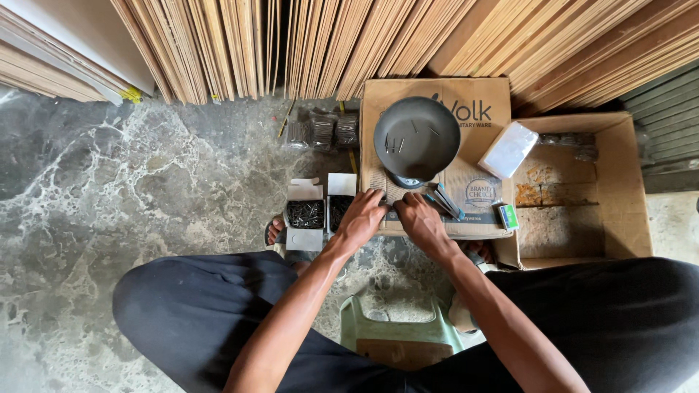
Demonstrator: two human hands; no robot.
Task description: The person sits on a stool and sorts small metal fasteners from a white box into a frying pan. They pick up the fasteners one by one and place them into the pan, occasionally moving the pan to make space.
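Observation:
My left hand (362, 218) and my right hand (421, 218) meet fingertip to fingertip at the near edge of a flat cardboard box (480, 109). Between the fingertips they pinch a small dark bunch that looks like nails (388, 207); the fingers hide most of it. Just beyond the hands a dark round scale pan (416, 137) stands on the box with a few loose nails in it. Left of my left hand, two small white open boxes (306, 215) (341, 207) hold black nails.
A white packet (508, 149) and a small green box (507, 216) lie on the cardboard. An open carton (626, 182) stands to the right. Clear bags of nails (320, 131) lie at the back before upright plywood sheets (240, 44). I sit on a green stool (399, 331) on marble floor.

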